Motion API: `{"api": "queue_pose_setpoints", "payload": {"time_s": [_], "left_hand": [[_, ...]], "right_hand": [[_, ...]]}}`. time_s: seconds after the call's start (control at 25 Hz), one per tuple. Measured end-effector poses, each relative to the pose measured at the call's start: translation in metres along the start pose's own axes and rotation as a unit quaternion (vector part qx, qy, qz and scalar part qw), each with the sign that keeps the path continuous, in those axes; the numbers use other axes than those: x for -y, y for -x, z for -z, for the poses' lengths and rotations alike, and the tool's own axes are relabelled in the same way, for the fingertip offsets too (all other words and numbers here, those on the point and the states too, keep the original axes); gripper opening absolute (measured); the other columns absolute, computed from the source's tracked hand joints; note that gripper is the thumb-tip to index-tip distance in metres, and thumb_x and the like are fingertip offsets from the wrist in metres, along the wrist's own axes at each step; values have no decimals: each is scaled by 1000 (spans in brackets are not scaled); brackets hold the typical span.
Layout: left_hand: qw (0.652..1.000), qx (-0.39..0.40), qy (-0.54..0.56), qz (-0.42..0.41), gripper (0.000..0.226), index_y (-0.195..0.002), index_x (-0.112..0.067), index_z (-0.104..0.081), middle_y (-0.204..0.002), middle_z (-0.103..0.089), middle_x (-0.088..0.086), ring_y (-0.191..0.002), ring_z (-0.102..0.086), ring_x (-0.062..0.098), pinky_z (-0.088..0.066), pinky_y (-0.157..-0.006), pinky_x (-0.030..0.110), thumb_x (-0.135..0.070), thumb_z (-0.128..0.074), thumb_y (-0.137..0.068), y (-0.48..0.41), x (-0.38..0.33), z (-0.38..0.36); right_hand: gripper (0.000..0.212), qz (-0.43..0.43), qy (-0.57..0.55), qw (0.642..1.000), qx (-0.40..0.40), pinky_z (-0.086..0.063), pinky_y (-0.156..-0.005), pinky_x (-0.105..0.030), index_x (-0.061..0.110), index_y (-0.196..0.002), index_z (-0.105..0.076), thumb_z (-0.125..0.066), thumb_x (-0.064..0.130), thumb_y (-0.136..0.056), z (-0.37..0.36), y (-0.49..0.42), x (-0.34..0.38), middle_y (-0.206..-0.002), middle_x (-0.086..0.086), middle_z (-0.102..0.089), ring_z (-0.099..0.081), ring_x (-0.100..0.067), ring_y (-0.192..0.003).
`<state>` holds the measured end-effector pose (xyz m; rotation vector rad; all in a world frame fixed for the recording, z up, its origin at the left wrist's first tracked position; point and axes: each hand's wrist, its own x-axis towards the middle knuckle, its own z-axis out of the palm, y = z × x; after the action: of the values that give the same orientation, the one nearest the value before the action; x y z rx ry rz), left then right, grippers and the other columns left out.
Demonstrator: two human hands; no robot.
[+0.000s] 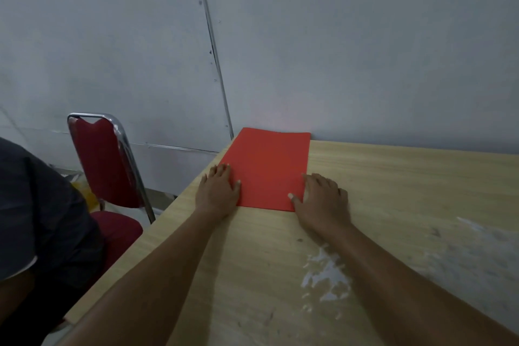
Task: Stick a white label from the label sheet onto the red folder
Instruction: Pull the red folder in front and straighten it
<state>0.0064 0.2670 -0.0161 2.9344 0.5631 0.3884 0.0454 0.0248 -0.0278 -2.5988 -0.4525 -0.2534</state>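
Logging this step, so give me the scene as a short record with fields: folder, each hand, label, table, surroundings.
folder: red folder lies flat and closed at the far left corner of the table, its far edge at the wall
left hand: flat, palm down on the folder's near left corner, no grip
right hand: flat at the near right corner, thumb on the folder
label sheet: not in view
label on folder: none visible
table: light wood, white scuffed patches on the near right
surroundings: red chair left of the table
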Motion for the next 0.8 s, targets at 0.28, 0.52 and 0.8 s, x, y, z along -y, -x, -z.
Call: {"api": "queue_pose_setpoints", "payload": {"time_s": [0.28,0.52,0.8], "left_hand": [[998,36,-56,0,66,-152,-16,-31,-162,-26,6,-151,-16,27,-25,-113,54,-51,-23,-97,20,-25,-5],[1000,7,-27,-8,66,-145,-15,-44,-155,-40,-2,-147,-25,28,-34,-103,54,-52,-30,-92,69,-76,-7],[998,-4,59,-26,65,-136,-20,-57,-159,-34,2,-149,-26,28,-36,-109,49,-59,-48,-85,132,-130,1]], "right_hand": [[68,20,53,997,47,-11,-122,-45,29,-153,-28,-28,60,-92,0,8,-11,-163,-3,-23,-15,-24,-151],[64,-2,48,998,40,-10,-124,-39,28,-153,-30,-30,57,-96,33,48,-53,-163,1,-23,-15,-20,-152],[63,-41,48,997,38,-10,-124,-37,31,-154,-27,-32,58,-97,82,120,-104,-164,5,-20,-12,-17,-152]]}}
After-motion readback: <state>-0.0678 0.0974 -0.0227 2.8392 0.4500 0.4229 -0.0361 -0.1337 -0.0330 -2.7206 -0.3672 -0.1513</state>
